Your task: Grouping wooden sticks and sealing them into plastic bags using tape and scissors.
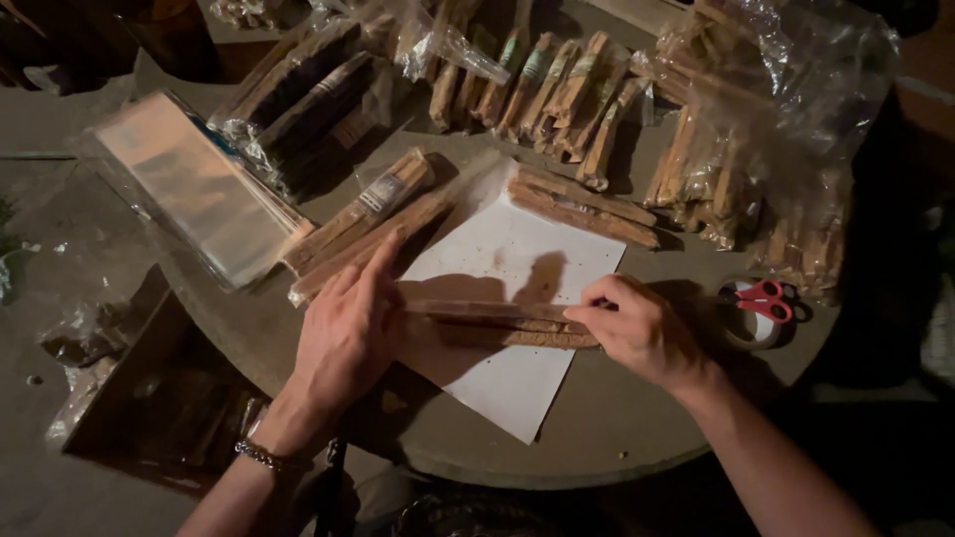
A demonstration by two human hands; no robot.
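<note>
Where the white paper (517, 259) lies on the round table (617, 428), a clear sleeve of wood sticks (497, 323) rests across it, lengthwise between the two hands. The right hand (642, 333) pinches the sleeve's right end between thumb and fingertips, knuckles raised and wrist bent in from the lower right. The left hand (348, 333) lies flat and unclenched over the left end, fingers together and pointing up and away, pressing rather than gripping; a bracelet (264, 455) sits at its wrist. The sticks look light, stiff and likely brittle, while the thin film around them seems slippery and easily creased, so the ends, where the film is slack, appear the better hold. Loose sticks (582, 209) lie at the paper's far edge, a stack of empty sleeves (194, 189) far left, packed bundles (557, 89) beyond, and red scissors (761, 298) just right of the right hand.
</note>
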